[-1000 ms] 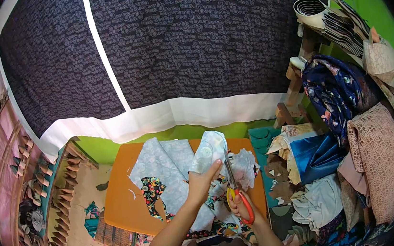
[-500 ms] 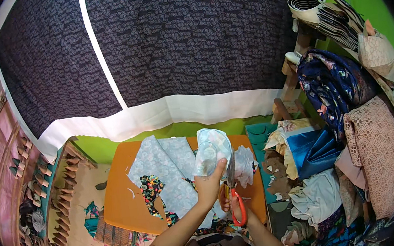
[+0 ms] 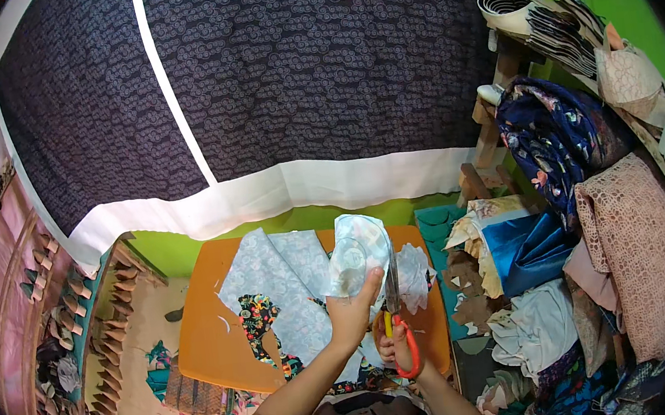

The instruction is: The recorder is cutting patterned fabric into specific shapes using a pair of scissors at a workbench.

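Over orange table (image 3: 209,342), left hand (image 3: 352,312) gripping pale fabric piece (image 3: 357,252), right hand (image 3: 393,345) clamped on scissors (image 3: 396,314)

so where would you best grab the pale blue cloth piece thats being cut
Probably by its lower left edge, from the left, where the left hand already pinches the pale blue cloth piece. It stands upright, and the orange-handled scissors in the right hand take up its right edge.
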### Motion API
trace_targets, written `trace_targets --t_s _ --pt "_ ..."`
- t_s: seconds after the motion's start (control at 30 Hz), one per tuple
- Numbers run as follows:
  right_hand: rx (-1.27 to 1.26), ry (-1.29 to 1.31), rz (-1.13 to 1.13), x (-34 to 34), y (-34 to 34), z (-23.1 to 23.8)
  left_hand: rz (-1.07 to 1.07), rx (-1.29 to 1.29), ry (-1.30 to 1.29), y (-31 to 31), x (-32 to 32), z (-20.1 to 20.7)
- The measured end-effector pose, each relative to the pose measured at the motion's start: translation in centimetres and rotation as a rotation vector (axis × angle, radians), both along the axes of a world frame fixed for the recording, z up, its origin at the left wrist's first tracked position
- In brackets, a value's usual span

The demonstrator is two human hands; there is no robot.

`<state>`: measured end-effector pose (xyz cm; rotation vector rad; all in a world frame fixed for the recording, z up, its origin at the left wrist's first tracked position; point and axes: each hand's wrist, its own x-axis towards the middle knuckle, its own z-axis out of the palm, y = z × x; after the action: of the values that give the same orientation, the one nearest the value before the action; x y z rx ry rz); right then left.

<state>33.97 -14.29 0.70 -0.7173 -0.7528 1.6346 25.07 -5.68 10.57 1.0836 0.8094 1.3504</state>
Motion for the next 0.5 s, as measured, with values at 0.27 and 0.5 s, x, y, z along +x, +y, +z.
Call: trace_targets --t_s 0.27,0.5 --pt "-0.021 0.034 -0.092 0.1 0.2 0.1 -0.027 0.078 0.096 -0.4 -0.2 -0.5" --pt "0.031 -0.028 -0.103 0.0 -0.4 2.6 -0.067 0.013 0.055 -0.7 -0.6 0.1"
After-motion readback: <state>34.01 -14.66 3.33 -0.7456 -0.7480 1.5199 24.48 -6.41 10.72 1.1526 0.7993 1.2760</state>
